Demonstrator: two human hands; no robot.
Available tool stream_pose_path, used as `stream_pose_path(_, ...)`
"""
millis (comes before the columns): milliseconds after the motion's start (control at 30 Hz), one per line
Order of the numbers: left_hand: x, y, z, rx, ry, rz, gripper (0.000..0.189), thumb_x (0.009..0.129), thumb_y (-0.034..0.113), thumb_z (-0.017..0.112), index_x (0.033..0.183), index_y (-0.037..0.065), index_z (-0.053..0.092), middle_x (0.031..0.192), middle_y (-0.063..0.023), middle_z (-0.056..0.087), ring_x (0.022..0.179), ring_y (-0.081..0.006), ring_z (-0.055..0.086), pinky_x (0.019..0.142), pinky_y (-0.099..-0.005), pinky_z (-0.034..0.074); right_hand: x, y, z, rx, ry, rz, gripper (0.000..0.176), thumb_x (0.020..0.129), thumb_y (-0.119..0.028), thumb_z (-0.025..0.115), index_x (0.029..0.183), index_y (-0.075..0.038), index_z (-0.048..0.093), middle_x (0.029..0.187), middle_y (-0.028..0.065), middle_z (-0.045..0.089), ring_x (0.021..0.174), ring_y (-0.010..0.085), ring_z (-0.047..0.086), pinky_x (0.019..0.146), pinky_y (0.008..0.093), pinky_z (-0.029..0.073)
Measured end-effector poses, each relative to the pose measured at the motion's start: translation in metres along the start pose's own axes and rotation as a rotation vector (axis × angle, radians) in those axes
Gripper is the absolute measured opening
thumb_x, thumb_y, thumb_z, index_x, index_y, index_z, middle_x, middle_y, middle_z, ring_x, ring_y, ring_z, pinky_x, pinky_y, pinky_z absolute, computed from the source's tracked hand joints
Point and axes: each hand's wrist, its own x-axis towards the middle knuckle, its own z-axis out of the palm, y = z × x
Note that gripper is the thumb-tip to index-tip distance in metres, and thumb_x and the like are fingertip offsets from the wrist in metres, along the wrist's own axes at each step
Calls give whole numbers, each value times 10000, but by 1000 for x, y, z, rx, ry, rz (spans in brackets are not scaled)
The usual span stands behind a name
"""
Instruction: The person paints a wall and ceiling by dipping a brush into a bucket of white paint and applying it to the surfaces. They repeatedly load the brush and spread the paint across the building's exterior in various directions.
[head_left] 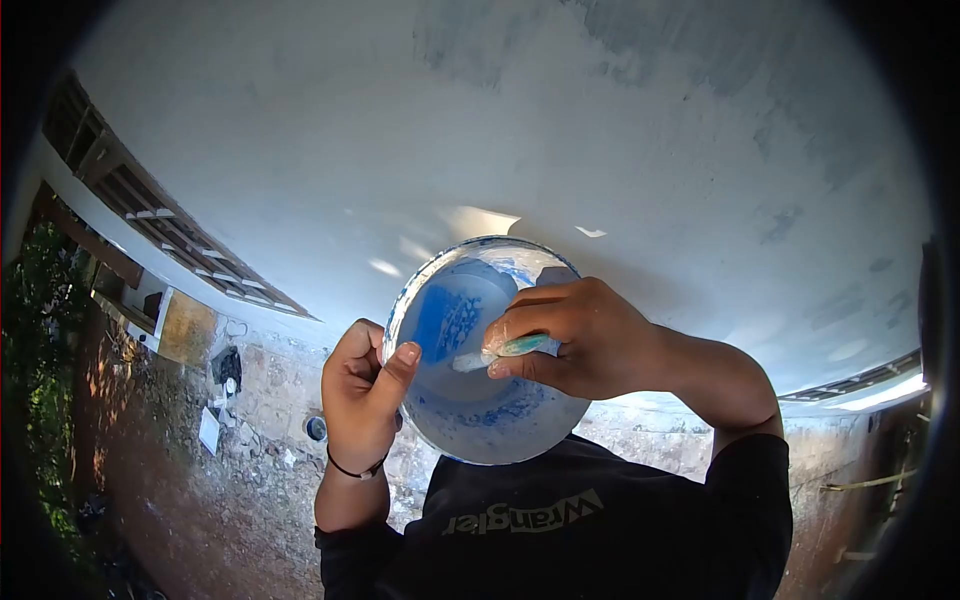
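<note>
The left hand (368,385) grips the bucket (490,418) at nine o'clock, presumably to steady it while the right hand (570,335), at three, pinches a brush-like tool (522,345) over its mouth.

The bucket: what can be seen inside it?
Blue patches and whitish smears show inside the bucket. The right hand, holding a green-and-white tool over the opening, covers part of the inside; what lies behind it cannot be seen.
</note>
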Motion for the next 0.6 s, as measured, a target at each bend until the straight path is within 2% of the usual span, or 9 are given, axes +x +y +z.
stream_pose_path(533,-15,1,11,21,-24,13,239,842,103,617,724,72,412,641,44,459,588,-6,372,536,-163,287,-17,-2,9,-22,-4,10,188,768,-204,686,887,-74,619,815,47,636,614,187,630,535,283,500)
stream_pose_path(600,-16,-1,11,17,-13,-13,233,846,95,610,724,73,413,638,46,453,592,-8,372,540,-164,289,-17,-5,5,28,-80,95,223,812,-238,635,920,-46,599,811,93,621,681,242,627,641,342,489)
